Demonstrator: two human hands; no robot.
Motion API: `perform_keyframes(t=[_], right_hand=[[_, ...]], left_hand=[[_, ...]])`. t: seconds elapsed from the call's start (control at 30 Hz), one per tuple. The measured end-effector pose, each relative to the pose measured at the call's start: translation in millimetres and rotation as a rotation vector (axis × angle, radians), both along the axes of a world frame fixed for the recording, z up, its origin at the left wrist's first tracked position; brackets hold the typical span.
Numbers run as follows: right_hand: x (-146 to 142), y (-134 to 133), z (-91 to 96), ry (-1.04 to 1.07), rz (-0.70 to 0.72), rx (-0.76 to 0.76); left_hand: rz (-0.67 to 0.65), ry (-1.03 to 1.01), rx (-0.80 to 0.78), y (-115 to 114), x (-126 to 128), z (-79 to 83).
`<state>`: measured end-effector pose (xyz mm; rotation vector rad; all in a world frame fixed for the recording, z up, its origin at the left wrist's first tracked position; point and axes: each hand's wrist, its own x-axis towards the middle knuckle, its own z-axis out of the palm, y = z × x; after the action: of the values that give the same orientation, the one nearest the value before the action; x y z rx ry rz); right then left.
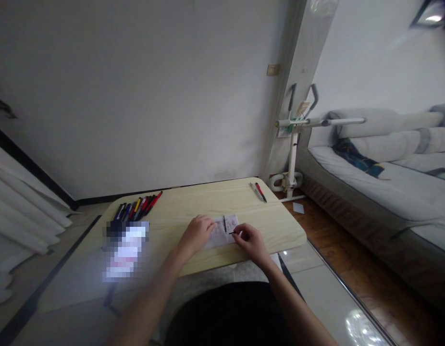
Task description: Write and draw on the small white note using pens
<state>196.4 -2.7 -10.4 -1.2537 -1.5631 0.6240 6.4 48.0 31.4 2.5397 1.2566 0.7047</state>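
A small sheet of paper [217,239] with dark marks on it lies near the front edge of the light wooden table [193,199]. My left hand [200,228] rests on the paper's left side, fingers stretched over it and holding nothing visible. Pinched in my right hand [249,240], at the paper's right edge, is a short dark pen [231,233] whose tip end points left over the sheet. A slim dark stick, possibly another pen [225,224], lies on the paper between my hands.
Several pens and markers [138,209] lie in a row at the table's left. Two more pens [258,192] are at the far right corner. A blurred-out bright screen [126,252] glows at the left. A white exercise machine [292,154] and a sofa [381,144] stand at the right.
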Motion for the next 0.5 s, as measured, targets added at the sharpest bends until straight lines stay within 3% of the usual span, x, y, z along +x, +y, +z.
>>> perform_keyframes(t=[0.17,0.5], right_hand=[[0.4,-0.3,1.0,0.008,-0.012,-0.008],[1.0,1.2,0.2,0.017,-0.003,-0.022]], left_hand=[[-0.041,0.086,0.041,-3.2,4.2,-3.0],[-0.045,0.058,0.037,1.2,4.1,-7.1]])
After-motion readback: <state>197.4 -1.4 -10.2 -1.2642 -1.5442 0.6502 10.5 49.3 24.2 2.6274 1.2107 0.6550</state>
